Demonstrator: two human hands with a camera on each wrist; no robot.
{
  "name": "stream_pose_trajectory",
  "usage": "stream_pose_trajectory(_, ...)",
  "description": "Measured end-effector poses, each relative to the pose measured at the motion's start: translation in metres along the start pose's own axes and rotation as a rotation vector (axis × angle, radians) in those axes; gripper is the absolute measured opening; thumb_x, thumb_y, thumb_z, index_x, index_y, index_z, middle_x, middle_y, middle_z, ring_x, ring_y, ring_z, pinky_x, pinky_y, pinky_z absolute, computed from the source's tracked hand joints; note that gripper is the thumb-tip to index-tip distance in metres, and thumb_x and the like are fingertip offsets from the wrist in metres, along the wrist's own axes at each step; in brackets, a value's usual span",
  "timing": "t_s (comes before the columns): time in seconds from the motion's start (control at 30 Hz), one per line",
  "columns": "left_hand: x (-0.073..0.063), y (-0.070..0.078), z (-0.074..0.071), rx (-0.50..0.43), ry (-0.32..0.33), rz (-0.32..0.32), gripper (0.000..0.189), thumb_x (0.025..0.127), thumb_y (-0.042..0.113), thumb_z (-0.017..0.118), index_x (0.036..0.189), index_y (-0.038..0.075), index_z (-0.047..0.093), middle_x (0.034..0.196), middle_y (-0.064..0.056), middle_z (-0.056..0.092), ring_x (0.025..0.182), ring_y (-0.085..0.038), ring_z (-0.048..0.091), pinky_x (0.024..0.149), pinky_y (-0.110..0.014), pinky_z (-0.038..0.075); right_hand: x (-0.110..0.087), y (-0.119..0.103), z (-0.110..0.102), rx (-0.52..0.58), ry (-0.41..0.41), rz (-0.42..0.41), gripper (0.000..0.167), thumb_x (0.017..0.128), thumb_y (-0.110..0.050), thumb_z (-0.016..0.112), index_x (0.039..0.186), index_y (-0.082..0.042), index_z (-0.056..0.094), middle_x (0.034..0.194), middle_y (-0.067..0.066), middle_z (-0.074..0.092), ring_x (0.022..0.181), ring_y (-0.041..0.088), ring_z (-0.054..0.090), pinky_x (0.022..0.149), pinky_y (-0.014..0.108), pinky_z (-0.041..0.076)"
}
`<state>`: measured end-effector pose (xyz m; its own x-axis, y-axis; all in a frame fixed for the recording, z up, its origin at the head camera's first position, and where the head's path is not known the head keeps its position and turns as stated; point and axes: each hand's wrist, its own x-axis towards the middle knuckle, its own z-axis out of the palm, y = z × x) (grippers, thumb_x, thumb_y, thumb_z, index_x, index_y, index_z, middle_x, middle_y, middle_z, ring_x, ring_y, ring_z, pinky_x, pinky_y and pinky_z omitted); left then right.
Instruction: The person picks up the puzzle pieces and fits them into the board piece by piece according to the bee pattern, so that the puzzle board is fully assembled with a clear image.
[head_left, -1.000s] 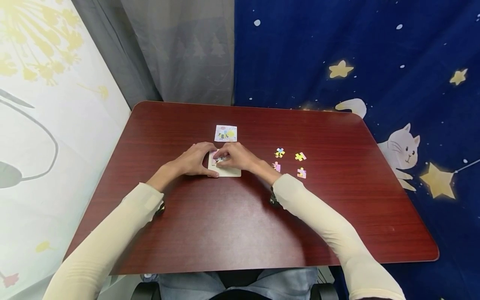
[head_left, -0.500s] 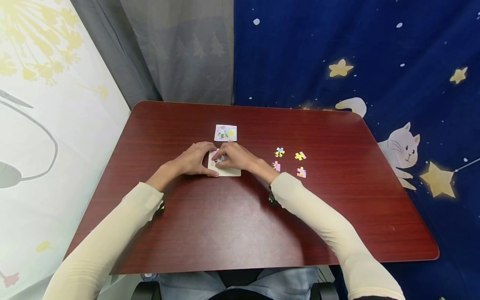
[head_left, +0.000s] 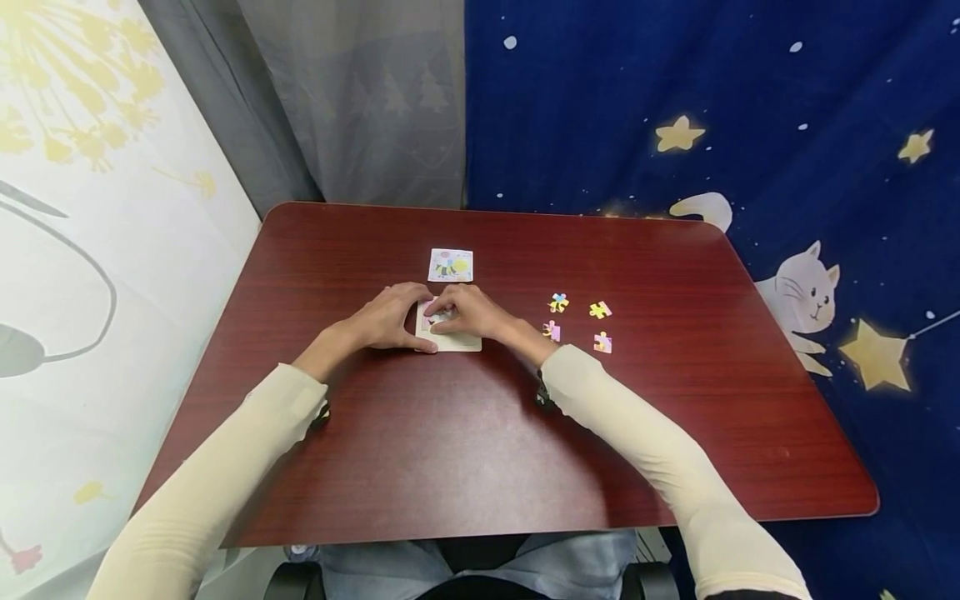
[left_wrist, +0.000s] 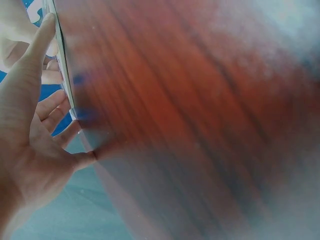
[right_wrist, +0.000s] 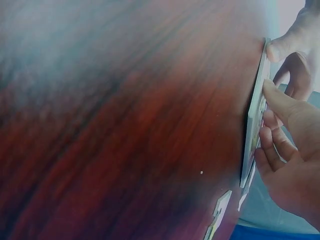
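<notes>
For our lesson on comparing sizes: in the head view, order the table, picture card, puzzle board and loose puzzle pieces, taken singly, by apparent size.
Table
Puzzle board, partly covered
Picture card
Loose puzzle pieces: the four look too alike to rank

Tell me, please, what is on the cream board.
Some print shows on the board, beside the right hand. What that hand and the left hand cover cannot be seen.
</notes>
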<state>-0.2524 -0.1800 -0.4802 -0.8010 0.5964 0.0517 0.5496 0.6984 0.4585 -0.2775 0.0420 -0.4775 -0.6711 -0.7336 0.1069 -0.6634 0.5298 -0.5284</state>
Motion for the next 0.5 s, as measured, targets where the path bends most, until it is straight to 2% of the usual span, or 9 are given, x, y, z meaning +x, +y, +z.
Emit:
stream_pose_trajectory(0.27, 0.0010, 0.0002, -0.0001, -0.006, -0.016, -0.015, 0.093, 0.073, 0.060, 0.090, 0.141, 0.007, 0.054, 0.147, -0.012, 0.052, 0.145, -0.028, 0.040, 0.120, -0.062, 0.023, -0.0001, -0.0008, -0.0004, 0.041, 0.021, 0.054, 0.031, 0.084, -0.020, 0.089, 0.113, -0.010, 0.081, 0.109, 0.007, 0.074, 0.099, 0.018, 0.064, 0.085, 0.024, 0.049)
stream_pose_trajectory(0.5, 0.0014, -0.0017, -0.0002, -0.003, -0.014, -0.007, 0.096, 0.072, 0.062, 0.090, 0.141, 0.006, 0.055, 0.147, -0.013, 0.053, 0.145, -0.030, 0.040, 0.120, -0.063, 0.024, -0.0005, 0.0012, -0.0005, 0.051, 0.018, 0.054, 0.034, 0.085, -0.022, 0.089, 0.115, -0.010, 0.081, 0.110, 0.006, 0.074, 0.101, 0.018, 0.064, 0.087, 0.025, 0.050)
